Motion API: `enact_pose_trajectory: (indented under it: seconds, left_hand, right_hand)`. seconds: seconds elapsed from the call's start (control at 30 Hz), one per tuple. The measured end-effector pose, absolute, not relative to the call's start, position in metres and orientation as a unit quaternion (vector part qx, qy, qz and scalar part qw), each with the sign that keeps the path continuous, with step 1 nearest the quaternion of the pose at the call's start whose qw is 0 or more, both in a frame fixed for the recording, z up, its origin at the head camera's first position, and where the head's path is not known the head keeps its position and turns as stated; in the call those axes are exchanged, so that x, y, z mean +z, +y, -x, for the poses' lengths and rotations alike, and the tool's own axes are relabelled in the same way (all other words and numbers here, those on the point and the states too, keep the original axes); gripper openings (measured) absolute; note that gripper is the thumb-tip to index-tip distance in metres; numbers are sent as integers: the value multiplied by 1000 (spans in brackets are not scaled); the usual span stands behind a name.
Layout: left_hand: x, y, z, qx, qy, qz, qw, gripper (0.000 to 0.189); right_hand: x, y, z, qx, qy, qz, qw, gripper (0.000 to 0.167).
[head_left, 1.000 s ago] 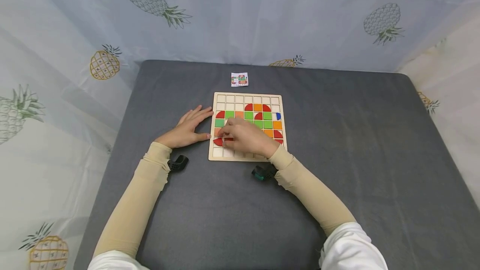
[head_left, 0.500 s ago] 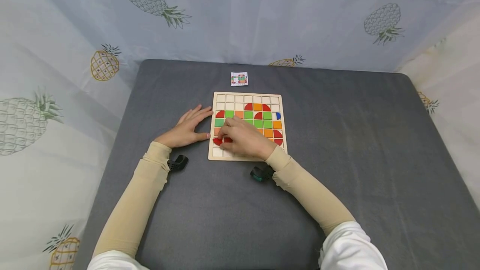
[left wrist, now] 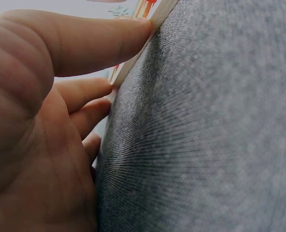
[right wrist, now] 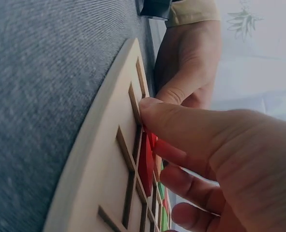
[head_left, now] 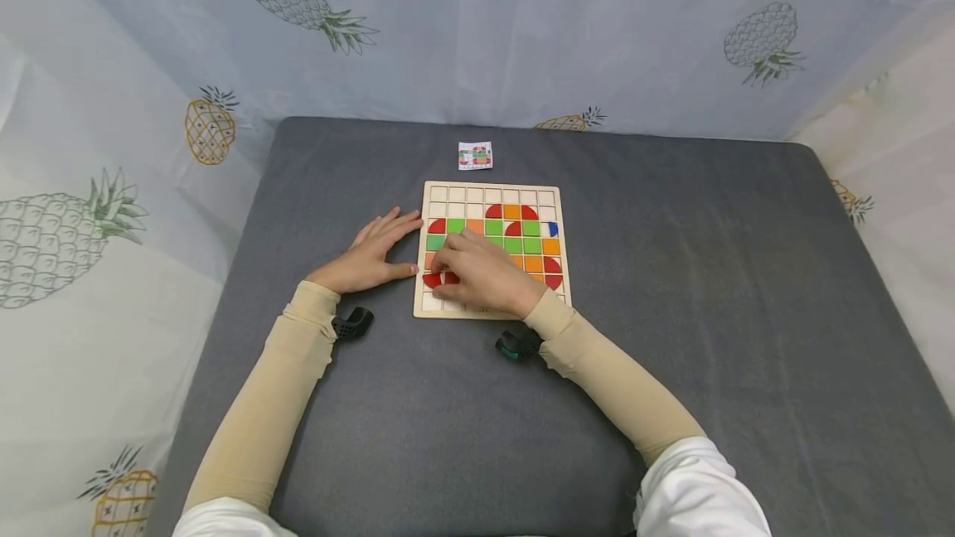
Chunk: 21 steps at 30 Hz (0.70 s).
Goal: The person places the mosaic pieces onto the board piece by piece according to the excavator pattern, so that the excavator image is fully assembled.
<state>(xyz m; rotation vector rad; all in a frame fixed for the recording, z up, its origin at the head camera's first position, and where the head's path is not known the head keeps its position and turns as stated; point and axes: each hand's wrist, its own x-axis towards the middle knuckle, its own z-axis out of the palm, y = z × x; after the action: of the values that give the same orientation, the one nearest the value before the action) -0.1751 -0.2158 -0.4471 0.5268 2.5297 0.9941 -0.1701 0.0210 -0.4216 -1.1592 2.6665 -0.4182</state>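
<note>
A square wooden grid board holds red, green and orange tiles in its cells. My right hand bends over its lower left part. There, in the head and right wrist views, thumb and index finger pinch a red quarter-circle tile low at its cell. Right beside it, a second red tile lies in the neighbouring cell. My left hand rests on the table with fingers spread. Its thumb and fingertips touch the board's left edge, as the left wrist view shows. The right hand covers several middle cells.
A small printed card with a coloured grid pattern lies beyond the board. A blue piece sits in a cell near the right edge. Behind the dark grey table hangs a pineapple-print curtain.
My right hand has shifted very slightly left and toward the red tile at the board's lower left. The left hand keeps its place at the board's edge.
</note>
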Motion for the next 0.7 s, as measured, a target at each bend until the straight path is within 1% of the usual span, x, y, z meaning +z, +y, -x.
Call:
enact_pose_trajectory:
  seconds: [0.1, 0.27, 0.4, 0.53, 0.7]
  left_hand:
    - [-447, -216, 175, 354, 897, -190, 182, 77]
    - [-447, -215, 174, 355, 897, -188, 187, 77]
    - [-448, -216, 174, 354, 896, -190, 187, 78]
    - [-451, -216, 175, 355, 897, -193, 181, 78]
    - [-451, -216, 174, 355, 896, -194, 181, 78]
  right_hand:
    - [-424, 20, 169, -139, 906, 388, 92, 23]
    - [-426, 19, 168, -138, 907, 389, 79, 26]
    - [-429, 18, 166, -137, 909, 387, 72, 33]
    - [-430, 17, 164, -131, 914, 379, 67, 32]
    - [-430, 16, 163, -113, 921, 371, 46, 32]
